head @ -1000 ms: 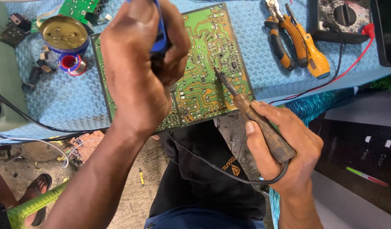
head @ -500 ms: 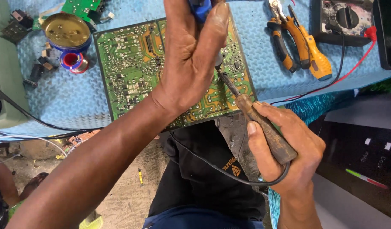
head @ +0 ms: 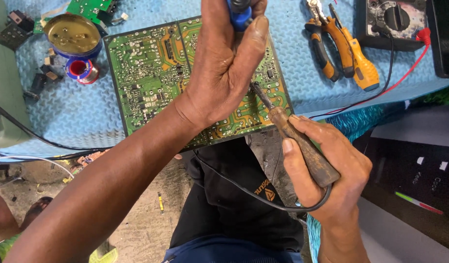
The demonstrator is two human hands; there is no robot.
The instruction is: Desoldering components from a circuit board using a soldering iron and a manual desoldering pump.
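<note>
A blue textured mat (head: pixel 302 73) covers the bench, giving a soft, non-slip bed for one large green circuit board (head: pixel 151 73) that lies flat with its solder side up, near the bench's front edge where both hands can reach it. The left hand (head: pixel 224 73) hovers over the board's right half, its fingers closed round a blue-handled tool (head: pixel 241 14) held upright (likely a solder sucker, though its tip is hidden). The right hand (head: pixel 327 170) is wrapped firmly about the worn wooden handle of one soldering iron (head: pixel 283 126), slanted so its tip meets the board just under the left palm. One multimeter (head: pixel 395 19) sits at the far right, beside two orange-handled hand tools (head: pixel 341 48). One open flux tin (head: pixel 72 34) and one small solder spool (head: pixel 80 69) rest left of the board.
</note>
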